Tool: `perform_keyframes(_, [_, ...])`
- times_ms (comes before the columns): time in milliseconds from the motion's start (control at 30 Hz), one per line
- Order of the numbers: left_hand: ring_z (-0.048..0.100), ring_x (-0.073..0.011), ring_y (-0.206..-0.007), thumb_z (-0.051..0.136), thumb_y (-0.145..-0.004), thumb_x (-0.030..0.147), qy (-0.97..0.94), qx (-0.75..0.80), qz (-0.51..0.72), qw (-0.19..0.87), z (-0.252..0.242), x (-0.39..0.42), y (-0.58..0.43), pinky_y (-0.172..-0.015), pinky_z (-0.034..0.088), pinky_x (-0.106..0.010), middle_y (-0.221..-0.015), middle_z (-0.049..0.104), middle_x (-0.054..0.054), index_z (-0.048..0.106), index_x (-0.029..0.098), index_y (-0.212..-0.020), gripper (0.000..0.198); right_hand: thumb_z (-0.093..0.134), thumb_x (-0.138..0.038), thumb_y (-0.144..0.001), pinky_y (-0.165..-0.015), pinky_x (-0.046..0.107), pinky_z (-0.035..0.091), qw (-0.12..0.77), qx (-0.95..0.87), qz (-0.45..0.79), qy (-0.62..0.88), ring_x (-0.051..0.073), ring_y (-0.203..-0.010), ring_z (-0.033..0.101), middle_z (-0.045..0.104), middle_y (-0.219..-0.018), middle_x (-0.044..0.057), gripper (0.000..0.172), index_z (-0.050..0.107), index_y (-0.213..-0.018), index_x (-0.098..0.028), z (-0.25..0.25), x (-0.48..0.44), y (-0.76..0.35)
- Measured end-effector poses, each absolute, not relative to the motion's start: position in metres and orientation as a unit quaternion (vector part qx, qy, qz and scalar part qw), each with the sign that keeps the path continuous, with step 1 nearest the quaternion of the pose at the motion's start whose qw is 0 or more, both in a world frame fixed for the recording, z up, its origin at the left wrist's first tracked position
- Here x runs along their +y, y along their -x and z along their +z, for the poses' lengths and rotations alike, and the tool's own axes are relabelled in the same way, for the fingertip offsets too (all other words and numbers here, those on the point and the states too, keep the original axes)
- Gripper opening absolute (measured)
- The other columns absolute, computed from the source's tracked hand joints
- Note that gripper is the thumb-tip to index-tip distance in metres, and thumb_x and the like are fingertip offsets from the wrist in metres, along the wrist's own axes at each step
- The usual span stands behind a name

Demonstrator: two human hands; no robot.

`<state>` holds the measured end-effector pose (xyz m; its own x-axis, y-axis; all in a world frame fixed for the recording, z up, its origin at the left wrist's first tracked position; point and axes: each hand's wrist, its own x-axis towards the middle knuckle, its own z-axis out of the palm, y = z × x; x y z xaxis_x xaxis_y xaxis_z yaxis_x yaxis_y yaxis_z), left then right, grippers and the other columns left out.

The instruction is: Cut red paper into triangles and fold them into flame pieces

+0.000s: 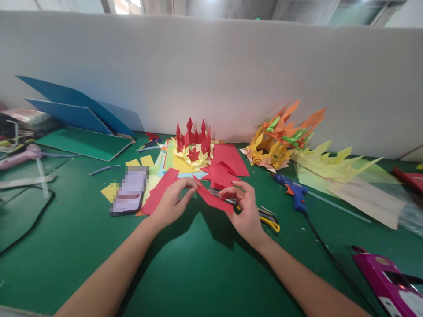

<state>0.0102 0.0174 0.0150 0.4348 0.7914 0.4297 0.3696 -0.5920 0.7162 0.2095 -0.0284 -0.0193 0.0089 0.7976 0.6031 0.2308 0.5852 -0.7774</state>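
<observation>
Paper strip (213, 198), red, flat and sharp-cornered, hangs above the smooth green desk (205, 273); the grip of the left hand (174, 200) pinches its far corner, that of the right hand (245, 211) its near end. Probably light and easily creased, it wants gentle holding by the edges.

Red paper (214, 200) mid-clock. Grn worktop (191, 277). Red + yel crown (190, 137) 11 o'clock, blue glue gun (299, 196) w/ orange trigger (290, 190) 3 o'clock, pink + wht box (380, 277) 4 o'clock.
</observation>
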Motion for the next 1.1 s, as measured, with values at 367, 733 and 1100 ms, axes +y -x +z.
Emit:
perform_keyframes(367, [0.059,-0.0185,-0.096,0.048,-0.084,0.014,-0.900,0.316,0.216,0.207,0.006,0.024,0.000,-0.088,0.046,-0.037,-0.099,0.066,-0.007,0.064,0.020,-0.085,0.018,0.045,-0.014,-0.090,-0.075,0.034,0.049,0.306,-0.908,0.074,0.275,0.019,-0.085,0.059,0.069,-0.090,0.007,0.021,0.066,-0.091,-0.020,-0.015,-0.028,-0.216])
perform_keyframes(733, [0.063,-0.0164,-0.094,0.042,-0.082,0.005,-0.916,0.319,0.161,0.185,0.005,0.024,0.000,-0.085,0.050,-0.032,-0.102,0.069,-0.007,0.067,0.018,-0.092,0.030,0.050,-0.022,-0.090,-0.073,0.032,0.050,0.298,-0.895,0.133,0.305,0.018,-0.079,0.061,0.070,-0.085,0.006,0.018,0.067,-0.085,-0.019,-0.008,-0.026,-0.219])
perform_keyframes(1100, [0.062,-0.0163,-0.080,0.027,-0.094,0.039,-0.860,0.388,0.146,0.297,0.027,0.014,-0.003,-0.074,0.047,-0.029,-0.090,0.069,-0.004,0.064,0.019,-0.080,0.044,0.061,-0.022,-0.083,-0.066,0.028,0.046,0.323,-0.812,0.189,0.447,0.017,-0.072,0.063,0.069,-0.077,0.003,0.005,0.062,-0.080,-0.018,-0.014,-0.023,-0.208])
